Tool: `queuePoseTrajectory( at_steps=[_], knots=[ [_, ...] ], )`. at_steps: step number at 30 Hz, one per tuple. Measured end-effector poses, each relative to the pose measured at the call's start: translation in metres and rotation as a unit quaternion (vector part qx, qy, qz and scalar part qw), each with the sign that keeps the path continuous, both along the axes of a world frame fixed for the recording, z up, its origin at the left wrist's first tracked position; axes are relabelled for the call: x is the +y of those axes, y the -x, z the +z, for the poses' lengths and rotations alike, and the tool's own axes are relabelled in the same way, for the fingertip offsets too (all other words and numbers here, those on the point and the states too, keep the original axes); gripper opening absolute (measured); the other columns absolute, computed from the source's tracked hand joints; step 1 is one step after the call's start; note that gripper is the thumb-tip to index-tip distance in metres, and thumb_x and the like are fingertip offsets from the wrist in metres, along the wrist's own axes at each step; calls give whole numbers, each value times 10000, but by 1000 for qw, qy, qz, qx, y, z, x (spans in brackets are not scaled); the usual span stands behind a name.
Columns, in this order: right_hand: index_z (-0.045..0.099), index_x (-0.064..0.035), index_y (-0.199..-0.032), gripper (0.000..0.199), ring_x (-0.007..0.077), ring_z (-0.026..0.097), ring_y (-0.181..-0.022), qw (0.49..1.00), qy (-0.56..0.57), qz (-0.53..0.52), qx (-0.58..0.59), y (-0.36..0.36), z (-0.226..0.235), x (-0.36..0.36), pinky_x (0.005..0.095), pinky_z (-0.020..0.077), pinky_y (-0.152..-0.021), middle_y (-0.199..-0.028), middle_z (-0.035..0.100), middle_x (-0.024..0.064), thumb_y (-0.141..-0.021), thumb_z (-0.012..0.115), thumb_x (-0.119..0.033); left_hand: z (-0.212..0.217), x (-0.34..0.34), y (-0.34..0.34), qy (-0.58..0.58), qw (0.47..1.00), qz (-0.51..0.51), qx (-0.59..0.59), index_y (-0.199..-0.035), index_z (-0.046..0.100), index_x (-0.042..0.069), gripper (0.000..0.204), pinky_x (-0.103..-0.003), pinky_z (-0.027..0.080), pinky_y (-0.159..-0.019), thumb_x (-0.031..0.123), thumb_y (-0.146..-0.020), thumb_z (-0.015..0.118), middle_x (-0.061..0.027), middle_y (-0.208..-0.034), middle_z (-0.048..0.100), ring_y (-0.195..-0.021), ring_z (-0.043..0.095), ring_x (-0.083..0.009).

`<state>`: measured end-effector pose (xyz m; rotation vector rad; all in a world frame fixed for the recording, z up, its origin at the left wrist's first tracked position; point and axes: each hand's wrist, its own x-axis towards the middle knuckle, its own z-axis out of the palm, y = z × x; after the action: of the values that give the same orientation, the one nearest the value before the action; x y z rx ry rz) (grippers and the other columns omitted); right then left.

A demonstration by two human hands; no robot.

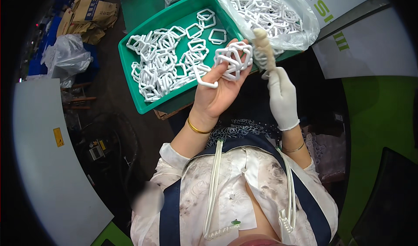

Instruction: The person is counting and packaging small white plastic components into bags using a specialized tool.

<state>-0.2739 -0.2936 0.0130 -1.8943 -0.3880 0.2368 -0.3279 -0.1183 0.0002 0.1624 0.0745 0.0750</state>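
Note:
My bare left hand (214,96), palm up, has its fingers curled round several white plastic frames (234,63), angular and ring-like. One open-sided white piece (204,78) sticks out by the thumb. My right hand (283,100), in a white glove, grips a beige stick-like tool (263,45) that looks wrapped in cord or cloth; its kind is unclear and it is slightly blurred. The tool stands upright just right of the held frames. Under and beyond my left hand is a green tray (137,98) with many loose white frames (163,65).
A clear plastic bag (310,26) full of similar white frames stands right of the tray. Brown paper sacks (93,13) and a grey plastic bag (67,56) lie at the far left. Pale machine panels (48,150) with green parts (379,111) flank both sides.

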Motion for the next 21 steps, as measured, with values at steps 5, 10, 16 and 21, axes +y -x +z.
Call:
queuePoseTrajectory(
  at_steps=[5,10,16,21],
  knots=[
    [619,-2,-1021,187,149,541,-684,991,10,116,-58,19,6,4,299,451,-662,-805,593,107,-1065,497,-136,-4,5,-2,19,1000,0,19,-1526,411,40,531,-470,356,-1227,30,-1011,539,-138,-1484,536,-1386,505,-266],
    [618,18,-1025,190,174,606,-722,998,-6,40,-50,13,6,6,309,477,-685,-819,633,116,-1067,502,-125,-6,4,-1,-13,999,25,17,-1526,387,14,533,-465,333,-1240,37,-1016,538,-173,-1543,447,-1434,440,-303],
    [641,-21,-1025,105,388,660,-727,975,42,200,-83,30,17,17,398,503,-645,-815,641,206,-996,588,-107,1,-3,-3,-73,997,29,5,-1554,324,4,617,-424,333,-1243,95,-1009,598,-163,-1547,445,-1431,449,-277],
    [631,22,-1001,188,168,554,-650,996,26,80,-40,8,11,4,290,452,-642,-769,612,112,-1056,511,-112,-1,9,2,-47,998,33,26,-1555,302,-21,590,-473,308,-1261,24,-1015,535,-199,-1591,386,-1475,393,-324]
  ],
)
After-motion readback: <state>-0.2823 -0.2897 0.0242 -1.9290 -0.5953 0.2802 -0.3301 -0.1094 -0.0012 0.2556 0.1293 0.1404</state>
